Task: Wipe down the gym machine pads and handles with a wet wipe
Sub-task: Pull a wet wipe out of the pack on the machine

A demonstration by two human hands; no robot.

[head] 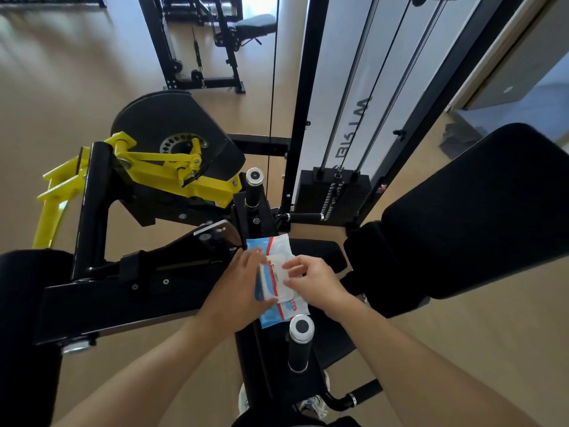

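**Inspector:** State the position of the wipes and both hands.

**Operator:** I see the soft blue-and-white plastic pack of wet wipes (pixel 278 280) lying on the black padded seat of the machine (pixel 320 251), between two upright black foam handles with chrome end caps, the far one (pixel 254 188) beyond the fingers and the near one (pixel 300 343) on my side of them. The left hand (pixel 237 291) grips the pack's left edge, thumb under the near end and fingers curled over the top. The right hand (pixel 311 280) pinches at the white flap (pixel 277 277) on the pack's top face, fingertips (pixel 289 266) closed together on it.

**Inspector:** Which way does the pack run?

**Operator:** Its long axis runs away from me, from the near handle toward the far one. It lies directly beneath both sets of fingers, so neither hand has to travel.

**Inspector:** Stage of work?

**Operator:** In my judgement, the opening stage: no wipe is out yet and no pad or handle is being wiped. I cannot tell whether the flap is already lifted.

**Inspector:** What does the coming move depend on?

**Operator:** I judge the right hand must peel along the long axis while the left pins the pack. The large black padded backrest (pixel 480 211) lies to the right of the fingers, nearer the right hand.
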